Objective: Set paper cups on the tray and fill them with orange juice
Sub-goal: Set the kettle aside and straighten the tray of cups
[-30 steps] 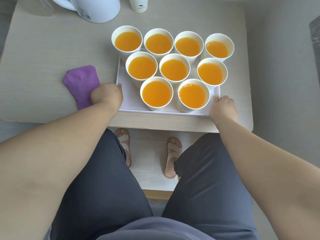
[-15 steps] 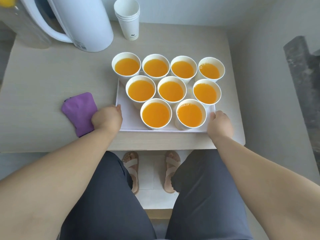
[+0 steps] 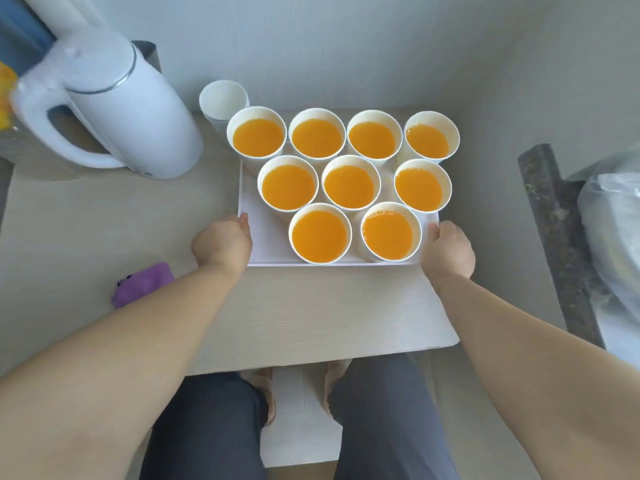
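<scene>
A white tray (image 3: 266, 244) carries several white paper cups (image 3: 351, 187) filled with orange juice, standing in three rows. My left hand (image 3: 223, 242) grips the tray's left edge near its front corner, thumb over the rim. At the opposite front corner my right hand (image 3: 448, 249) grips the right edge the same way. The tray sits well back from the table's front edge, close to the wall.
A white electric kettle (image 3: 114, 112) stands at the back left of the pale wooden table (image 3: 311, 313). A stack of empty paper cups (image 3: 221, 102) is behind the tray. A purple cloth (image 3: 142, 284) lies left of my forearm. A dark stone ledge (image 3: 557, 237) runs along the right.
The tray with its cups has moved away from the table's front edge toward the wall, both hands still gripping its sides. The purple cloth now lies behind my left hand.
</scene>
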Available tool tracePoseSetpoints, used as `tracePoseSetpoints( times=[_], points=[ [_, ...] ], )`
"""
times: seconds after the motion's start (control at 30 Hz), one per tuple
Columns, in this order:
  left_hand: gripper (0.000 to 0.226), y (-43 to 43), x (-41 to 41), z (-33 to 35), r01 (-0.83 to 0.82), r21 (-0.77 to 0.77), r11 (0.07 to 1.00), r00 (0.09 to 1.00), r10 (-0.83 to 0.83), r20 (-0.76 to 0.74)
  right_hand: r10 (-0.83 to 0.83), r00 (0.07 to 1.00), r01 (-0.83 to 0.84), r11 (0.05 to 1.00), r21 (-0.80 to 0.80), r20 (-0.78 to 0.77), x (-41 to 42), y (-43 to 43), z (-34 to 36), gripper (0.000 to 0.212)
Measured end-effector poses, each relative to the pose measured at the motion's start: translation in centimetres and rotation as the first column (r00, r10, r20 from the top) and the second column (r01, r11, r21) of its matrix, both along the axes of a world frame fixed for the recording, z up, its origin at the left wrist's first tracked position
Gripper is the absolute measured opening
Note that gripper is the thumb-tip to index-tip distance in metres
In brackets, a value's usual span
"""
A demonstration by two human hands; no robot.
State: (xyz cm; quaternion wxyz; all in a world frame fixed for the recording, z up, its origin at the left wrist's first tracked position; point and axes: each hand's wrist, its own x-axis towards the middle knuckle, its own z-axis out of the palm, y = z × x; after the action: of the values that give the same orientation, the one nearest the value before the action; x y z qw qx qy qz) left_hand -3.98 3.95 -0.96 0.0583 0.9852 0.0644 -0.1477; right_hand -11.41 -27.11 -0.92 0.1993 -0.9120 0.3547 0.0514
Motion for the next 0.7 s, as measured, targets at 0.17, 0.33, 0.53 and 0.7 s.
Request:
tracePoseSetpoints(
  times=[0.17,0.33,0.53,0.7],
  points=[
    [0.054,-2.4,3.5,0.6,0.019,-0.016,1.0,1.0,-0.019,0.006,-0.034,0.999,0.034,0.999,0.005,0.028,3.6,-2.2,0.7,0.033],
    [0.055,-4.2,6.3,-0.5,0.001,-0.024,1.0,1.0,0.0,0.006,-0.047,0.998,0.045,0.999,0.027,0.047,6.6,-4.0,0.1,0.027],
    [0.056,-5.0,9.0,-2.7,-0.02,-0.007,1.0,1.0,0.02,-0.012,-0.035,0.999,0.034,0.998,0.047,0.031,10.1,-4.9,-1.8,0.026],
    [0.055,-5.3,10.4,-4.0,-0.047,-0.002,0.999,0.998,0.047,-0.033,-0.005,1.0,0.005,0.999,0.044,0.013,12.4,-5.3,-3.2,0.031]
  ],
)
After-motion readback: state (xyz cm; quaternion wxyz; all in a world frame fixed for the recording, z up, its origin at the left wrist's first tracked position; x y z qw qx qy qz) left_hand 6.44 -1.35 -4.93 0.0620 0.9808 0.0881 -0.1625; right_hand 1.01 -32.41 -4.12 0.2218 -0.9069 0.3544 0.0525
